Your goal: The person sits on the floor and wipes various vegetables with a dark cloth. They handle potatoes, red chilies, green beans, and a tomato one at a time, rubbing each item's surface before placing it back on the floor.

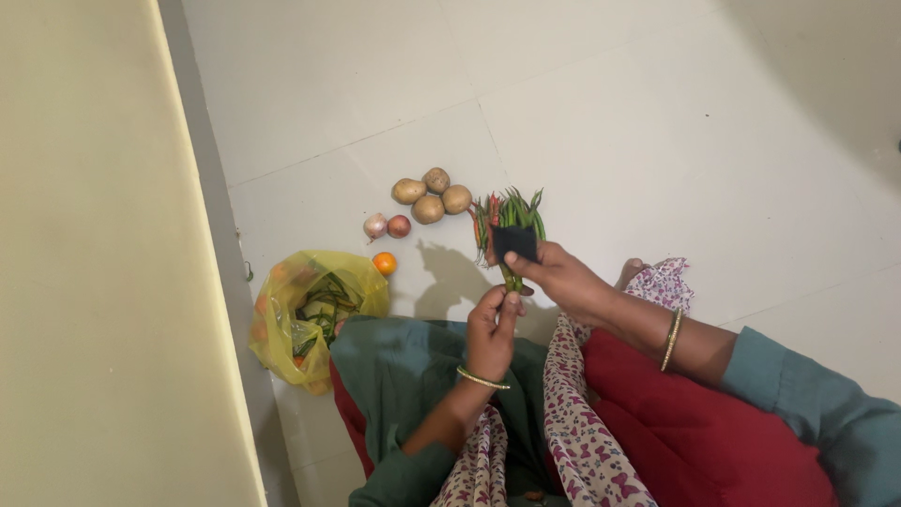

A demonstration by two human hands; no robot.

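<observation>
left hand [492, 324] pinching, right hand [561, 276] gripping

We count four brown potatoes [432, 194], two small onions [388, 225], one orange fruit [384, 263], one yellow plastic bag [282, 310], one bunch of green and red chillies [508, 214] too dense to count, and one dark square pad [514, 242].

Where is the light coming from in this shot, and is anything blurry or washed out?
Head view: light seems to come from the right, since the hands and the chilli bunch throw a soft shadow leftward onto the pale floor tiles; the top right corner falls into shade; the wall at left looks evenly lit, with no strong glare; the potatoes and both hands look reasonably sharp.
</observation>
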